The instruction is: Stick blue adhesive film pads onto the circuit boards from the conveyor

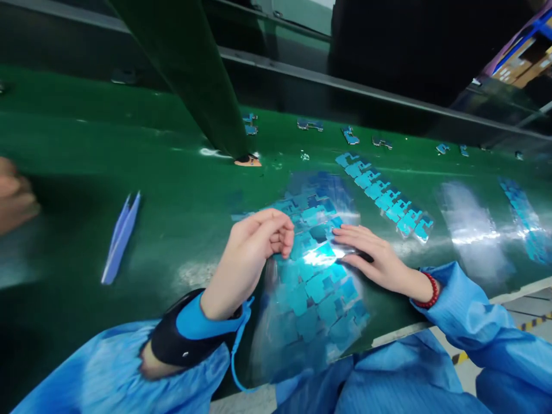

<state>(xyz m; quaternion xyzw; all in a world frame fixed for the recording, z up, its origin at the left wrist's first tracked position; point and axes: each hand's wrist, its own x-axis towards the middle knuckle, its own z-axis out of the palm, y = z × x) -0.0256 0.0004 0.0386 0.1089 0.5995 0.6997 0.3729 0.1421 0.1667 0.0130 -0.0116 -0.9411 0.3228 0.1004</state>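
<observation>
In the head view, a clear plastic sheet (pixel 271 345) lies in front of me, covered with several shiny blue film pieces (pixel 308 287). My left hand (pixel 254 253) is over the sheet's left side, its fingers curled in; whatever they may hold is hidden. On the right edge of the sheet rests my right hand (pixel 371 253), fingers stretched out and touching the blue pieces, the thumb a little apart. A blue wrist strap (pixel 207 319) with a cord circles my left wrist. Blue tweezers (pixel 121 238) lie on the green bench to the left of my hands.
A slanted row of blue pieces (pixel 383 195) lies right of the sheet on the green bench (pixel 181 213). Several small circuit boards (pixel 350 135) line the back. A dark green post (pixel 190 69) leans in. Another person's hand (pixel 15 195) shows, blurred, at far left.
</observation>
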